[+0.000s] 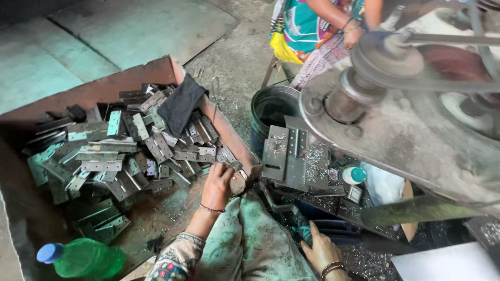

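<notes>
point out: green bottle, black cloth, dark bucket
green bottle [86, 257], head view, middle of its green body
black cloth [180, 104], head view, centre of the fabric
dark bucket [256, 112], head view, left rim

I see a rough concrete floor [229, 57] running to the far side, with pale flat sheets [120, 31] laid on it at far left. On the left stands a rusty metal tray [94, 91], heaped with grey metal hinges [125, 151] and a dark cloth [179, 104]. A green plastic bottle [83, 257] lies at near left. A dark bucket [271, 112] stands just right of the tray.
</notes>
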